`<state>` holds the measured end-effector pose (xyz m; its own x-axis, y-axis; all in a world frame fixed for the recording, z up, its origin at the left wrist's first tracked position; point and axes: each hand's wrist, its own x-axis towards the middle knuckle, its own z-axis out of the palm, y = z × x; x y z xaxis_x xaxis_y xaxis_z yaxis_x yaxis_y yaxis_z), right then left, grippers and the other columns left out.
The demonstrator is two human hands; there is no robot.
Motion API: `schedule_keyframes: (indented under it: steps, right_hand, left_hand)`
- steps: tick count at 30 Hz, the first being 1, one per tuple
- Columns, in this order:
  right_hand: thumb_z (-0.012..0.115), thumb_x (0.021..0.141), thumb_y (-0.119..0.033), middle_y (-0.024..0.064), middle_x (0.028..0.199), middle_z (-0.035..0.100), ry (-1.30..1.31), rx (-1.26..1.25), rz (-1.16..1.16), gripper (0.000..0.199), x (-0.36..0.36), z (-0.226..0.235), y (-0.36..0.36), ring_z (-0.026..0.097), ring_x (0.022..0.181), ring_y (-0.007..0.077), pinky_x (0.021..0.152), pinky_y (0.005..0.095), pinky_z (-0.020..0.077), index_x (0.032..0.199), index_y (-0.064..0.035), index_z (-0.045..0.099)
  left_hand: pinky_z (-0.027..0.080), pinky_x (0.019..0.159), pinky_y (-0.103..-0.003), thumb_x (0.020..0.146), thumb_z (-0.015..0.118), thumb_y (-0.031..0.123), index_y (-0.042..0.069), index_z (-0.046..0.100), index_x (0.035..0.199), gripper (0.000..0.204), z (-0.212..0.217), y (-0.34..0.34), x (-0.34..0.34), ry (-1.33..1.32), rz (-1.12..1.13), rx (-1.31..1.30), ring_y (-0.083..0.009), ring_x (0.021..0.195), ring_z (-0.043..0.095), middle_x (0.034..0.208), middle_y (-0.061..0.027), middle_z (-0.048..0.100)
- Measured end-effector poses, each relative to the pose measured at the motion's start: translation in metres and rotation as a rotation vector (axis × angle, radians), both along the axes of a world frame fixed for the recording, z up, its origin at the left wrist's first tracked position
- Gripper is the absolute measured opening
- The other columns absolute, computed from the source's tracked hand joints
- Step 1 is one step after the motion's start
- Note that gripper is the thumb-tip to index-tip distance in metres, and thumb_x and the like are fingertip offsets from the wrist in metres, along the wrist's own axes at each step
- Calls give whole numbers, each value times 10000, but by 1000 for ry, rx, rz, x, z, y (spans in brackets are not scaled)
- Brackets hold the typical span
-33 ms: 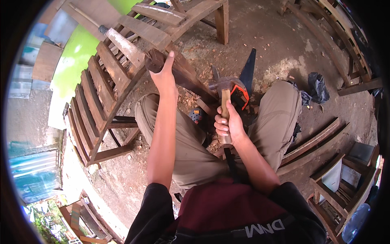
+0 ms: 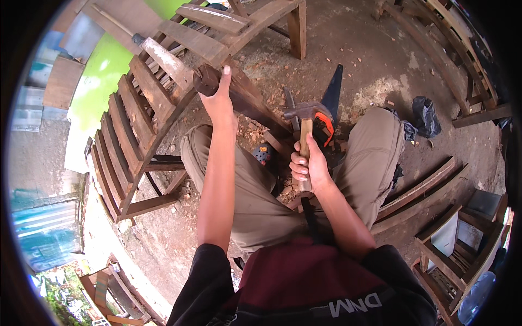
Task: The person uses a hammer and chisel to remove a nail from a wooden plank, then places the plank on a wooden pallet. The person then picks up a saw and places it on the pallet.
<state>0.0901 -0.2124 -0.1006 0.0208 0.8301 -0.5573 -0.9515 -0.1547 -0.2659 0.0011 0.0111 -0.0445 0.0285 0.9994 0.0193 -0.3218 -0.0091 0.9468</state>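
Observation:
My right hand [image 2: 309, 167] is wrapped round the wooden handle of a claw hammer [image 2: 305, 111], held between my knees. Its metal head is raised in front of the hand, over the floor. With the thumb pointing up, my left hand [image 2: 219, 103] grips the near end of a dark wooden beam [image 2: 253, 108]; its other fingers are mostly hidden. The beam slants away to the right, and its far end reaches the floor debris near the hammer. Partly behind the hammer lies a handsaw [image 2: 333, 92] with a dark blade and orange handle.
A slatted wooden bench frame [image 2: 142, 146] stands at the left, with a whitish, worn piece [image 2: 166, 60] lying across it. Wood chips litter the floor. A black plastic bag [image 2: 426, 117], long wooden strips [image 2: 416, 193] and a wooden frame [image 2: 462, 239] are on the right.
The hammer and my right hand have shifted slightly to the right. Its head, blurred before, now shows sharply. My left hand has stayed on the beam.

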Motion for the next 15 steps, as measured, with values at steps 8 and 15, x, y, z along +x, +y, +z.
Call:
schedule_keyframes:
  steps: [8, 15]
  right_hand:
    - [457, 982, -618, -78, 565, 317, -82, -56, 51, 468, -3, 1, 4, 285, 384, 43, 329, 213, 244, 889, -159, 439]
    - [496, 958, -636, -73, 575, 315, -112, -185, 44, 491, -13, -9, 7, 287, 402, 44, 355, 206, 242, 898, -153, 439]
  left_hand:
    - [441, 954, -328, 877, 776, 298, 17, 515, 1313, 581, 7, -6, 3, -51, -246, 12, -177, 1090, 565, 1218, -71, 592]
    - [482, 874, -325, 718, 896, 396, -34, 570, 1082, 651, 14, 4, 50, 454, 35, 269, -190, 931, 610, 1012, -106, 643]
